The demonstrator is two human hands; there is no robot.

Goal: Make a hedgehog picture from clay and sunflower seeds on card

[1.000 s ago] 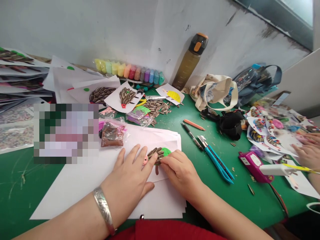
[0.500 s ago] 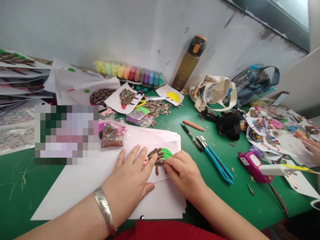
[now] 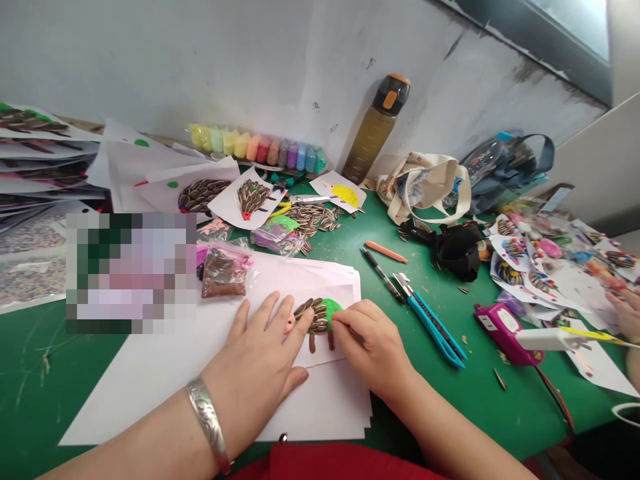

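My left hand [image 3: 257, 357] lies flat, fingers spread, on a sheet of white paper [image 3: 165, 373], its fingertips beside a small hedgehog figure [image 3: 317, 317] with a green clay body, pink snout and sunflower seeds stuck on as spines. My right hand [image 3: 373, 347] has its fingers curled and pinched against the figure's right edge. What the pinch holds is too small to make out. A silver bangle [image 3: 207, 420] circles my left wrist.
A loose seed pile [image 3: 310, 217], finished hedgehog cards [image 3: 253, 197], clay pots [image 3: 260, 147], a bottle [image 3: 375, 130], blue cutters [image 3: 433, 323], pens [image 3: 383, 263], a pink glue gun [image 3: 505, 327] and bags lie on the green table [image 3: 30, 387]. Another person's hand [image 3: 625, 310] works at far right.
My right hand's fingers slid down along the figure's right edge, uncovering more of the green body. Another person's hand at the far right drew back. My left hand stayed put.
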